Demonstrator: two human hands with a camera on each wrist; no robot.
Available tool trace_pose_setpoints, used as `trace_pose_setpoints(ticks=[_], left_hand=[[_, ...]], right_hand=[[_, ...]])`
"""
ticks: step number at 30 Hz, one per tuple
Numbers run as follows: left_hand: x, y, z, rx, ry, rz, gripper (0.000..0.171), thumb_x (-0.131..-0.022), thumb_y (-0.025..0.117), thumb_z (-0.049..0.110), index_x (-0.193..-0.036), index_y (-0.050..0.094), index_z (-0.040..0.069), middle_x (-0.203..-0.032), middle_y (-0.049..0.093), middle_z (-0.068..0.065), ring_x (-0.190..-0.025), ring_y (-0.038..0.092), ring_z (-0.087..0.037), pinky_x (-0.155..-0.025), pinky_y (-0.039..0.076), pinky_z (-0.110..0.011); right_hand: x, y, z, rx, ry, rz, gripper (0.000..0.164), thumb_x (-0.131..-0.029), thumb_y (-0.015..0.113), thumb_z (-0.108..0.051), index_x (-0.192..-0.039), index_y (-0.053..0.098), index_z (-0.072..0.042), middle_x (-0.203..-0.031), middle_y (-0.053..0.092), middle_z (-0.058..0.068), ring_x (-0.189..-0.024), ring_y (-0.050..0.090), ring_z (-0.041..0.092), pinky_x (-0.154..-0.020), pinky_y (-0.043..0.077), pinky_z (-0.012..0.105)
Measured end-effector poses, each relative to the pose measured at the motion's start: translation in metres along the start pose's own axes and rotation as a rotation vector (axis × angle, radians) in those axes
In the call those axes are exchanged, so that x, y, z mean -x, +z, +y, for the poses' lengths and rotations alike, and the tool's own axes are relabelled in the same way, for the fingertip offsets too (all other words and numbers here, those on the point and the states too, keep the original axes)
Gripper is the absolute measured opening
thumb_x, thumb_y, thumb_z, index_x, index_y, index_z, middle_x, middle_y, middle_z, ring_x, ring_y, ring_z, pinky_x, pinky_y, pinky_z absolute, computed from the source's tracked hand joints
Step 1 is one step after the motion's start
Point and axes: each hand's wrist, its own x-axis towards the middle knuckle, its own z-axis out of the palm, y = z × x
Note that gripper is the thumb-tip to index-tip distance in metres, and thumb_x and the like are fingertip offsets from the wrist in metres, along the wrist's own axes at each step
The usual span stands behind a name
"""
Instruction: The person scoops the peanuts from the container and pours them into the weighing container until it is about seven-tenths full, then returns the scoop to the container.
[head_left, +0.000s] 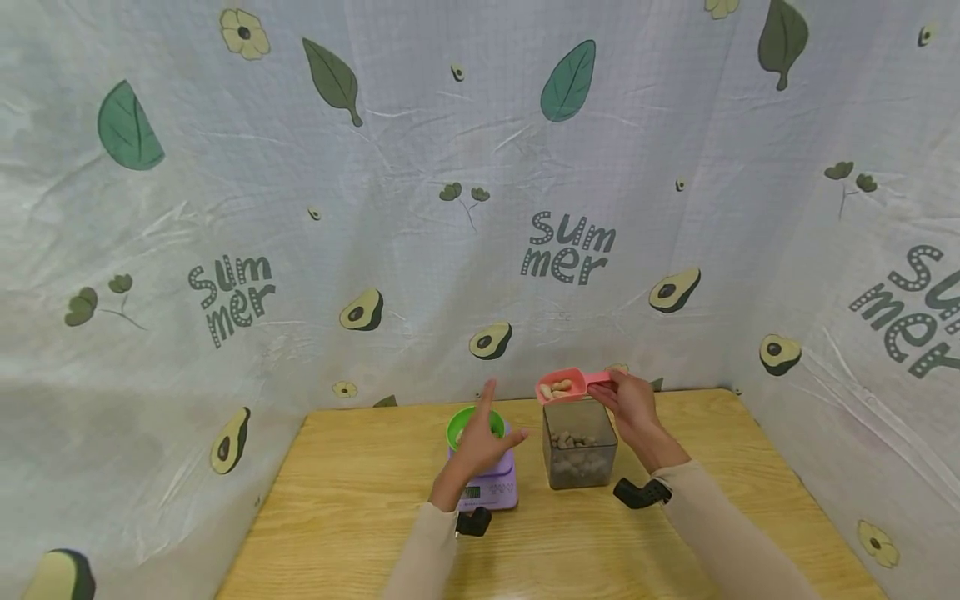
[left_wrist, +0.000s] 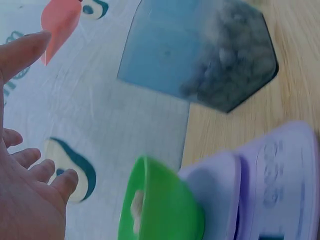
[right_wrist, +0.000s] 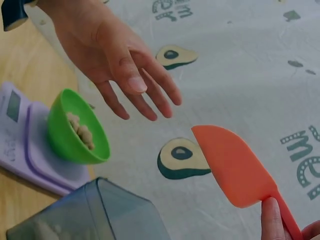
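My right hand [head_left: 632, 407] grips the handle of a coral-pink scoop [head_left: 561, 386] that carries several peanuts in their shells. The scoop is above the back of a grey see-through bin [head_left: 579, 454], which holds more peanuts [left_wrist: 232, 55]. Spread and holding nothing, my left hand [head_left: 480, 443] hovers over a green bowl [right_wrist: 75, 127]. That bowl stands on a lilac kitchen scale [head_left: 491, 492] and has a few peanuts [right_wrist: 80, 131] inside. In the right wrist view only the scoop's underside shows, so its load is hidden there.
All this stands on a wooden table [head_left: 360, 483]. A white cloth [head_left: 420, 250] printed with avocados, leaves and lettering hangs close behind the table and along both sides. Each wrist wears a black camera mount [head_left: 641, 493].
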Motion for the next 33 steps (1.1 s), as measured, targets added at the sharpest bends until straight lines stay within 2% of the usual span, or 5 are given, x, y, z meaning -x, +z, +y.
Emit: trace_pose_setpoints(ticks=[5, 12, 19, 26, 33], left_hand=[[0.003, -0.014, -0.011, -0.016, -0.024, 0.073, 0.099, -0.086, 0.075, 0.036, -0.16, 0.01, 0.02, -0.166, 0.014, -0.011, -0.15, 0.021, -0.04, -0.115, 0.027, -0.061], [0.012, -0.033, -0.028, -0.009, -0.076, 0.154, 0.098, -0.084, 0.075, 0.042, -0.159, 0.016, 0.021, -0.165, 0.018, -0.013, -0.149, 0.021, -0.04, -0.115, 0.025, -0.063], [0.017, -0.043, -0.043, -0.078, -0.111, 0.125, 0.102, -0.083, 0.077, 0.035, -0.158, 0.014, 0.007, -0.163, 0.016, -0.021, -0.148, 0.021, -0.045, -0.115, 0.025, -0.064], [0.019, -0.041, -0.062, -0.095, -0.141, 0.065, 0.104, -0.08, 0.079, 0.032, -0.156, 0.016, 0.0, -0.161, 0.019, -0.026, -0.145, 0.025, -0.048, -0.114, 0.027, -0.063], [0.019, -0.034, -0.079, -0.097, -0.173, 0.021, 0.102, -0.082, 0.078, 0.037, -0.154, 0.02, -0.005, -0.154, 0.031, -0.031, -0.14, 0.035, -0.048, -0.113, 0.031, -0.06]], right_hand=[[-0.005, 0.02, 0.002, 0.022, 0.006, 0.001, 0.022, -0.107, 0.039, -0.018, -0.111, 0.052, 0.0, -0.077, 0.066, 0.0, -0.07, 0.071, 0.008, -0.076, 0.059, 0.023], [-0.012, 0.049, 0.016, 0.031, 0.012, -0.019, 0.02, -0.107, 0.038, -0.017, -0.106, 0.05, -0.002, -0.076, 0.064, 0.002, -0.068, 0.07, 0.009, -0.073, 0.059, 0.022], [-0.014, 0.068, 0.035, 0.062, 0.012, -0.016, 0.02, -0.106, 0.039, -0.016, -0.1, 0.051, -0.001, -0.078, 0.064, 0.004, -0.069, 0.069, 0.01, -0.074, 0.059, 0.024], [-0.02, 0.086, 0.055, 0.171, 0.016, 0.001, 0.028, -0.105, 0.039, -0.014, -0.115, 0.054, 0.008, -0.078, 0.065, 0.008, -0.067, 0.068, 0.01, -0.073, 0.06, 0.026], [-0.02, 0.104, 0.077, 0.416, -0.216, -0.021, 0.025, -0.103, 0.044, -0.011, -0.104, 0.061, 0.008, -0.087, 0.07, 0.024, -0.07, 0.073, 0.021, -0.072, 0.061, 0.038]])
